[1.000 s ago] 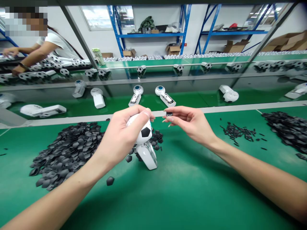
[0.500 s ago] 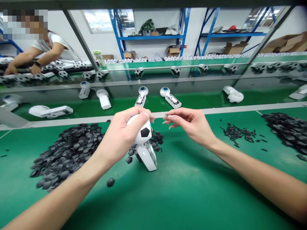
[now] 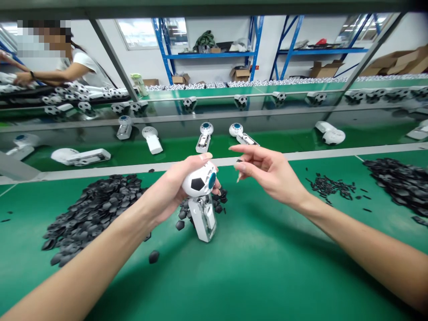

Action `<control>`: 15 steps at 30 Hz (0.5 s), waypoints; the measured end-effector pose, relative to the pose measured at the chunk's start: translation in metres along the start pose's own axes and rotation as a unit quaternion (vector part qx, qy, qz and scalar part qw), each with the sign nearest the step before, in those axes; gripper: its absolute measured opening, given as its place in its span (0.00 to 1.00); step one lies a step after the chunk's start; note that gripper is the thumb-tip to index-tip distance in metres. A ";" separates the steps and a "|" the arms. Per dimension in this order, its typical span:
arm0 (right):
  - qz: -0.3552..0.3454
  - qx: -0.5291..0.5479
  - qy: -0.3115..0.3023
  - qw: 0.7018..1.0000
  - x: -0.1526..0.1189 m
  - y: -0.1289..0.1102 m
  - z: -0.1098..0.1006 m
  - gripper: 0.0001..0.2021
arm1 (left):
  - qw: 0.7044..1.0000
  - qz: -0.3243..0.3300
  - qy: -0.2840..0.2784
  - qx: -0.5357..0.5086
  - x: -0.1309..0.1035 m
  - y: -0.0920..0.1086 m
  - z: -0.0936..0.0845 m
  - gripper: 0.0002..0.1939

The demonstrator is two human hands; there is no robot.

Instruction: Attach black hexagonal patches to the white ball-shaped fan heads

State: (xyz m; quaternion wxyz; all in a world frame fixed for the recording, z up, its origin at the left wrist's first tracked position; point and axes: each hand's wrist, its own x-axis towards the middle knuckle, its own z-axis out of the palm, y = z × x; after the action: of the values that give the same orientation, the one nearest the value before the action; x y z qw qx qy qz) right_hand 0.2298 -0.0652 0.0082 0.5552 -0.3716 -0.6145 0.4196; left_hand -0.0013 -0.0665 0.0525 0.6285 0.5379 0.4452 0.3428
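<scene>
My left hand (image 3: pixel 172 185) is closed around the round head of a white device with a soccer-ball pattern (image 3: pixel 197 185). A black pentagon patch faces me, and a blue disc shows on the head's right side. Its white handle (image 3: pixel 201 219) hangs down, tilted, with an open recess showing inner parts. To the right, my right hand (image 3: pixel 267 171) pinches a small dark piece (image 3: pixel 239 161) between thumb and fingers, apart from the device. Loose black pentagon pieces (image 3: pixel 182 214) lie behind and beside the handle.
A large heap of black pentagon pieces (image 3: pixel 96 209) lies left on the green table (image 3: pixel 254 276). Small black strips (image 3: pixel 331 185) and another black heap (image 3: pixel 397 183) lie right. White devices (image 3: pixel 152 140) rest on the green belt (image 3: pixel 284 138) beyond. A co-worker (image 3: pixel 80 67) stands back left.
My left hand has turned the device, bringing its blue disc and handle recess into view. My right fingers have parted slightly, showing the dark piece. Devices on the near belt have shifted right.
</scene>
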 end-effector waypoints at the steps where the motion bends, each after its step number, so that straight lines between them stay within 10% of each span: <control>1: 0.024 0.027 -0.003 0.999 0.000 -0.004 0.000 0.16 | 1.000 0.002 -0.006 -0.015 0.001 -0.002 0.000 0.22; 8: 0.099 0.113 -0.057 0.987 -0.017 -0.044 0.012 0.04 | 0.992 0.124 -0.018 -0.030 -0.010 -0.010 0.016 0.19; 15: 0.183 0.228 -0.102 0.951 -0.033 -0.072 0.023 0.11 | 0.950 0.272 0.111 0.107 -0.030 -0.010 0.026 0.20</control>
State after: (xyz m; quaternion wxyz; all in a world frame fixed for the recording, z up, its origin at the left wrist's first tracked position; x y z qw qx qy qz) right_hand 0.2116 -0.1247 0.0619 0.4729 -0.2970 -0.4773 0.6785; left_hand 0.0110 -0.1057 0.0487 0.3968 0.6614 0.3825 0.5087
